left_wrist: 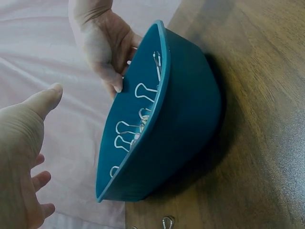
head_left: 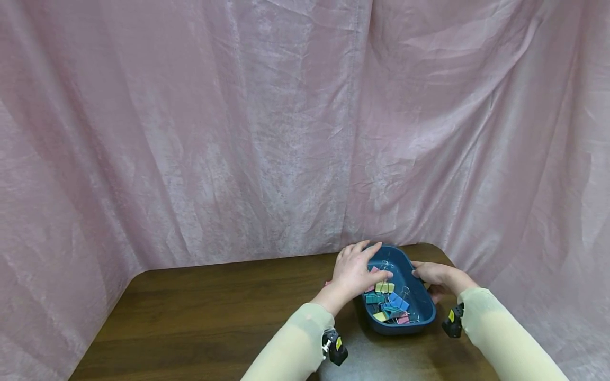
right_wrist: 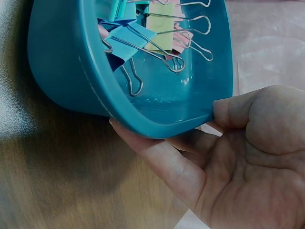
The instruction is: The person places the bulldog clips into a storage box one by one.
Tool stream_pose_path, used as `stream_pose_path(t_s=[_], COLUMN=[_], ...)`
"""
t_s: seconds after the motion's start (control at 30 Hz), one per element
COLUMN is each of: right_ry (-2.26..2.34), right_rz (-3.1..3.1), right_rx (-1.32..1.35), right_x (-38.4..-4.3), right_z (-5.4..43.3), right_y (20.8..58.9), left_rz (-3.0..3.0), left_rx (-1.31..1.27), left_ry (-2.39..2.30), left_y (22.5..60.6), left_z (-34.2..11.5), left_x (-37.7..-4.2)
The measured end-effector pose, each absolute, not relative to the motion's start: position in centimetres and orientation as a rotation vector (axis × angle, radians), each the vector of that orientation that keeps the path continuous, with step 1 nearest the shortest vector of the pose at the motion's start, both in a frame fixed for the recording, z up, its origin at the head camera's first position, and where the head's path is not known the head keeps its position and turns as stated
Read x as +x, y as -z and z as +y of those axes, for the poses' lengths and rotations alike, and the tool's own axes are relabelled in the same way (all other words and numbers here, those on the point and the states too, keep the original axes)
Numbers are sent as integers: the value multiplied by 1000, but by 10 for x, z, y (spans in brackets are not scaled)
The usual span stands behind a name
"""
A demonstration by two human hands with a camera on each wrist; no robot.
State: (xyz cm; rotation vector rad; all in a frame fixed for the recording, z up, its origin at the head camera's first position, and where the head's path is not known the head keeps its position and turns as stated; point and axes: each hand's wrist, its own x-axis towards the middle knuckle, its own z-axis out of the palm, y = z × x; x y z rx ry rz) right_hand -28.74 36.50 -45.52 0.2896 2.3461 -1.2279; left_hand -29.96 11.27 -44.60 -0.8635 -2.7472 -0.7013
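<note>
A dark blue plastic tub (head_left: 416,288) with rounded corners is on the right part of the table. Inside lie several binder clips (head_left: 385,287) in yellow, pink, green and blue, their wire handles pointing various ways. My right hand (head_left: 438,275) grips the tub's right rim; in the right wrist view the thumb (right_wrist: 231,112) is at the inner side and the fingers are under the outside. My left hand (head_left: 353,267) is over the tub's left edge, thumb spread from the fingers. In the left wrist view that hand (left_wrist: 21,152) holds nothing and appears apart from the tub.
Beside the tub, partly hidden by my left wrist, a pink clip (head_left: 328,283) shows on the table. A wire handle (left_wrist: 167,222) is on the wood in the left wrist view. The brown wooden table (head_left: 205,312) ends at a pink curtain (head_left: 286,132) behind.
</note>
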Motion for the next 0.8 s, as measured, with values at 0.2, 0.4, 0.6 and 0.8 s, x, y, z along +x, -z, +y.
stream_pose_path(t_s=[0.2, 0.4, 0.6, 0.8], right_ry=[1225, 1233, 1226, 1227], right_rz=[2342, 2337, 2345, 2360], right_rx=[284, 297, 297, 303], right_x=[-290, -290, -290, -288], right_z=[365, 364, 363, 362], right_y=[455, 457, 455, 453], left_rz=[-2733, -2724, -2717, -2696], left_rx=[-875, -876, -879, -882], left_ry=[740, 763, 769, 799], left_y=[440, 434, 428, 423], left_z=[110, 102, 90, 79], left_x=[-300, -301, -304, -306])
